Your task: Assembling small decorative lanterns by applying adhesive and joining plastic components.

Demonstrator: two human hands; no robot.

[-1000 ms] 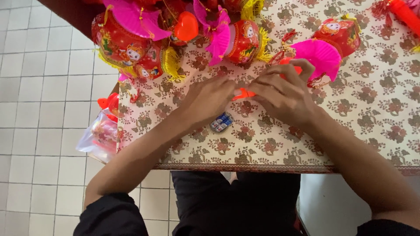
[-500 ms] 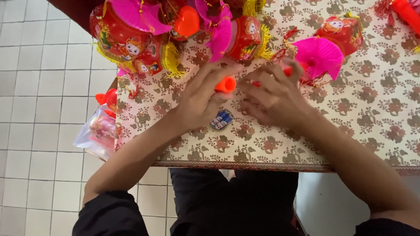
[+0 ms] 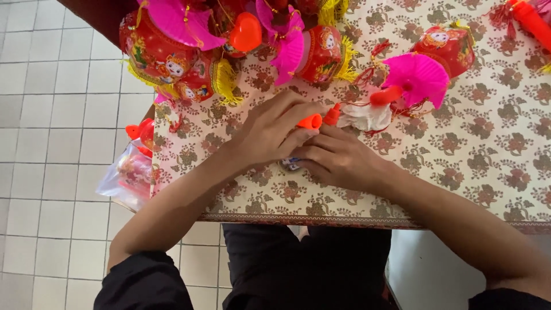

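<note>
My left hand (image 3: 270, 129) grips a small orange plastic piece (image 3: 311, 121) between thumb and fingers. My right hand (image 3: 338, 158) lies just below and beside it, fingers curled, its fingertips touching a second orange piece (image 3: 332, 114) that sticks up next to the first. Both hands rest on a table with a floral patterned cloth (image 3: 459, 166). A small blue and white object (image 3: 290, 165) peeks out between the two hands. A crumpled white bit (image 3: 364, 116) lies just right of the orange pieces.
Red and pink toy lanterns with yellow tassels (image 3: 172, 51) crowd the table's far edge, another with a pink fan (image 3: 419, 74) to the right. A clear plastic bag of red parts (image 3: 129, 172) hangs off the table's left edge over white floor tiles.
Both hands have shifted toward the far side of the table. The left hand lifted the orange piece and now holds it next to a second orange piece at the right fingertips.
</note>
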